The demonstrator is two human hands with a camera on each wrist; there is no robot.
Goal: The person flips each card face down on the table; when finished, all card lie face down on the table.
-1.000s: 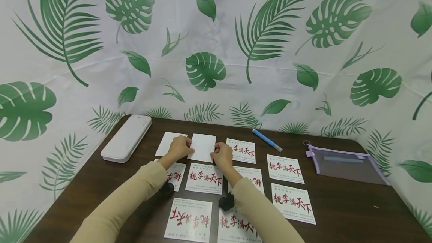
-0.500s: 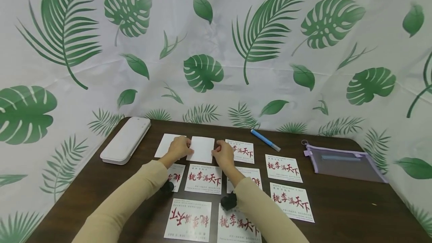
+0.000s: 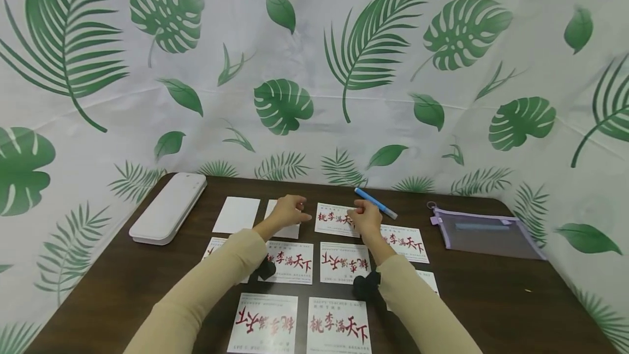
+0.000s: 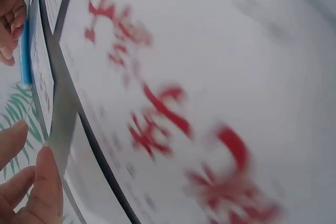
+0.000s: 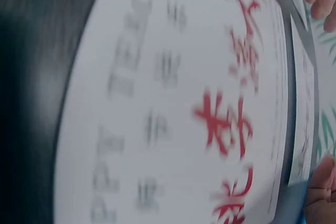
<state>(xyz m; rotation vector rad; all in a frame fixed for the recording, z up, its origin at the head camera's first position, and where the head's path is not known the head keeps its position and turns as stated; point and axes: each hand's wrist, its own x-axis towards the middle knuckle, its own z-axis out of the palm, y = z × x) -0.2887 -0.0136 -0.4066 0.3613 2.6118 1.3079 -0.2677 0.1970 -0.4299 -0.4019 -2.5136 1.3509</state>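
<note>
In the head view my left hand point(image 3: 287, 213) hovers over the right part of a blank white card point(image 3: 271, 210), its thumb and fingers apart. My right hand point(image 3: 366, 218) is at the right edge of a card with red Chinese characters point(image 3: 330, 219), overlapping that edge. Neither hand holds anything. The left wrist view has the left hand's spread fingers point(image 4: 46, 184) at lower left. Only part of the right hand point(image 5: 321, 195) shows in the right wrist view. Another blank card point(image 3: 237, 214) lies to the left.
Several more printed cards point(image 3: 339, 324) lie in rows on the dark wooden table point(image 3: 491, 310), some upside down. A white case point(image 3: 169, 207) is at back left. A blue marker point(image 3: 375, 202) and a purple mesh zip pouch point(image 3: 486, 236) lie toward the back right.
Both hands have come away from the blank card's edges and moved right, the right one to the printed card. The blank card stays behind, partly covered by the left hand. The head view has shifted slightly.
</note>
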